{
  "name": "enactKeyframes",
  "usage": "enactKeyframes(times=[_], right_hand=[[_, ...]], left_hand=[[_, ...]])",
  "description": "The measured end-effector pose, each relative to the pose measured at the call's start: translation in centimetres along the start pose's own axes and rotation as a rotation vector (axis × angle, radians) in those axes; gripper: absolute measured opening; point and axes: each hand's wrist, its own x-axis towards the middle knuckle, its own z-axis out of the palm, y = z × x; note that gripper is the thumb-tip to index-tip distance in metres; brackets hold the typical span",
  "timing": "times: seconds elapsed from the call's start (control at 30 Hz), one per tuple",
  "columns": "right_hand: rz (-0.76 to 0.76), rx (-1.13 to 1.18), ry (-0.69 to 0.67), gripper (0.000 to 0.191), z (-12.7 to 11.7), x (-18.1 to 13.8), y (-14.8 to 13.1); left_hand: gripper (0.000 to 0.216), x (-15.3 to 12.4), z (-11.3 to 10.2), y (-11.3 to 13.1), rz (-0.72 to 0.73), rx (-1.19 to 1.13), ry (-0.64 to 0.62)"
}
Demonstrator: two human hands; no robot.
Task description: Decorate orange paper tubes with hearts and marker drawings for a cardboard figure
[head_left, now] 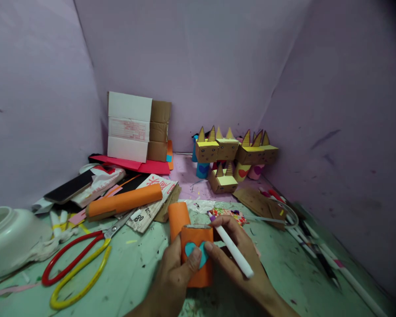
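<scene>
An orange paper-covered tube (pixel 198 278) stands upright between my hands, its open top rim facing up. On its front sits a blue paper heart (pixel 192 249). My left hand (pixel 176 266) wraps the tube from the left, with its thumb pressed on the heart. My right hand (pixel 240 253) holds a white marker (pixel 232 246) with a purple end between its fingers, and its thumb touches the heart's right edge. Just behind the held tube is a second orange tube (pixel 178 215).
Scissors (pixel 102 246) with red and yellow handles lie at left, near a white pot (pixel 16 242) and a long orange roll (pixel 125 201). Cardboard animal heads (pixel 222 181) with pointed ears stand at the back right. Cardboard sheets (pixel 128 127) lean on the wall; pens (pixel 326 266) lie right.
</scene>
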Motion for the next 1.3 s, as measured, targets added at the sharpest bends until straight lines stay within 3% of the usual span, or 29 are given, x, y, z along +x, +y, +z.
enactKeyframes(times=[0.2, 0.47, 0.67, 0.87, 0.93, 1.03, 1.3], right_hand=[[-0.021, -0.061, 0.006, 0.023, -0.2, 0.3, -0.9], [0.074, -0.001, -0.024, 0.025, 0.1, 0.1, -0.8], [0.037, -0.027, 0.001, 0.023, -0.2, 0.3, -0.6], [0.127, 0.217, 0.314, 0.033, -1.9, 0.9, -0.7], [0.083, 0.255, 0.354, 0.034, -2.0, 0.8, -0.8], [-0.041, 0.205, 0.309, 0.029, -1.5, 0.4, -1.0], [-0.321, -0.185, 0.136, 0.017, -0.8, 0.0, -1.5]], left_hand=[[0.049, 0.0, 0.1, 0.0, 0.030, -0.041, -0.014], [0.048, 0.3, -0.6, -0.5, 0.008, 0.079, -0.023], [0.045, 0.7, -0.6, -1.0, -0.037, -0.028, 0.013], [0.041, 1.1, -0.9, -1.8, -0.087, -0.044, 0.080], [0.043, 1.1, -0.9, -1.8, -0.097, -0.019, 0.083], [0.044, 1.1, -0.8, -1.7, -0.087, 0.021, 0.094], [0.034, 0.9, -0.5, -0.6, -0.012, 0.154, 0.065]])
